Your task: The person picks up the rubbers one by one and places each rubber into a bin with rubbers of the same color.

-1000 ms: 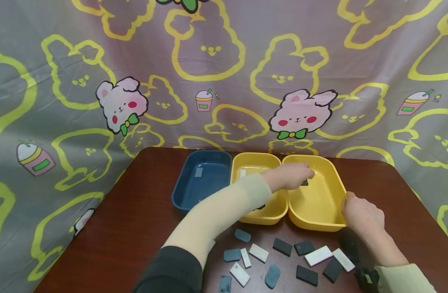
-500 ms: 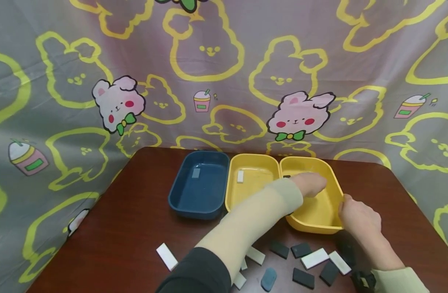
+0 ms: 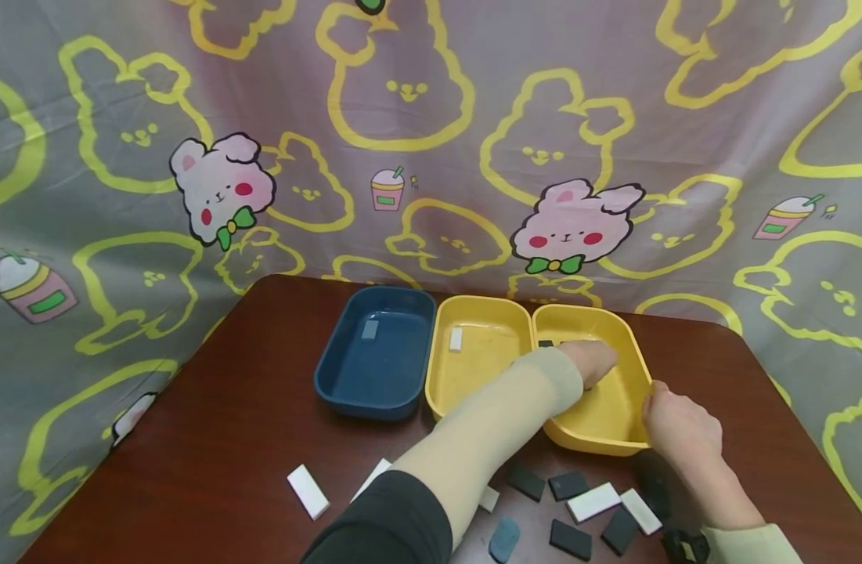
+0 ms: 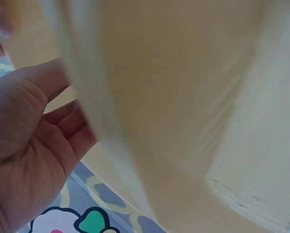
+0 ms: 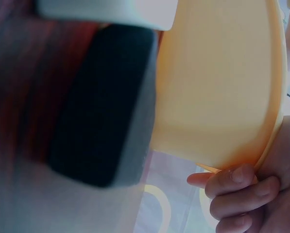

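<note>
My left hand (image 3: 591, 362) reaches down inside the right yellow bin (image 3: 631, 337). A small black block (image 3: 546, 343) lies in that bin, just left of the hand. In the left wrist view, my left hand (image 4: 35, 141) has thumb and fingers bent toward each other. Their tips are hidden behind a blurred yellow edge, so I cannot tell whether they hold anything. My right hand (image 3: 680, 419) grips the same bin's right rim near its front corner. The right wrist view has the curled fingers (image 5: 242, 194) of this hand against the yellow wall.
Beside it stand a second yellow bin (image 3: 483, 301) with a white block (image 3: 456, 338) and a blue bin (image 3: 374, 399) with a blue-grey block (image 3: 370, 329). Several black, white and blue blocks lie in front, including a blue one (image 3: 504, 539). My left arm covers part of them.
My left hand has shifted slightly right and toward me within the right yellow bin, revealing the black block beside it. White blocks at left have come out from behind my arm. My right hand stays on the rim.
</note>
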The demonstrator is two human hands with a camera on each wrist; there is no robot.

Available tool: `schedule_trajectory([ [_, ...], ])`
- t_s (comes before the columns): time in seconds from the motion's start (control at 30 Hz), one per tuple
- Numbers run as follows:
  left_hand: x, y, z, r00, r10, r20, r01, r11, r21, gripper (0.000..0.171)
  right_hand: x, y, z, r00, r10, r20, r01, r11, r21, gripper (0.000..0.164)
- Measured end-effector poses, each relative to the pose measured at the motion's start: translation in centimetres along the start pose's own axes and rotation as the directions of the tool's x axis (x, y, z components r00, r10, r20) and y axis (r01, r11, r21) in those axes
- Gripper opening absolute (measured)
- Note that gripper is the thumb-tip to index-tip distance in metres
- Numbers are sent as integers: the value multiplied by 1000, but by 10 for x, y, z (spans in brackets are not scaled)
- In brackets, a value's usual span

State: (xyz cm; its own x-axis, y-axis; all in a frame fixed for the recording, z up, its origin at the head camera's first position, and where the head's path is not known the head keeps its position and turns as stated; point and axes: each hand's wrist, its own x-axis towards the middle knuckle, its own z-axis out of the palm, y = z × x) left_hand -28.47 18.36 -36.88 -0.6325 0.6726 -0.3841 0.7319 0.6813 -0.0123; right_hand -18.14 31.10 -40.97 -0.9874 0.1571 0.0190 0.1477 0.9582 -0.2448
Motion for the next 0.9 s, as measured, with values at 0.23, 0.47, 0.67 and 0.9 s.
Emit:
schedule_trajectory([
  [0.23, 6, 2, 8, 999, 33, 18, -34, 998, 59, 16, -3, -1, 4, 1000, 16, 0, -16, 1000, 5, 27],
  [0.47, 13, -3, 11, 1000, -1, 5, 1, 999, -50, 17, -2, -3, 2, 1000, 19, 3, -19, 1000, 4, 30],
  [0.67, 9, -6, 10, 1000, -12, 2, 12, 999, -42, 16, 0, -3, 2, 1000, 15, 0, -15, 1000, 2, 30],
  [0.9, 14, -4, 4, 995, 93, 23, -94, 993, 68, 23, 2, -2, -1, 1000, 28, 12, -28, 1000, 7, 32],
])
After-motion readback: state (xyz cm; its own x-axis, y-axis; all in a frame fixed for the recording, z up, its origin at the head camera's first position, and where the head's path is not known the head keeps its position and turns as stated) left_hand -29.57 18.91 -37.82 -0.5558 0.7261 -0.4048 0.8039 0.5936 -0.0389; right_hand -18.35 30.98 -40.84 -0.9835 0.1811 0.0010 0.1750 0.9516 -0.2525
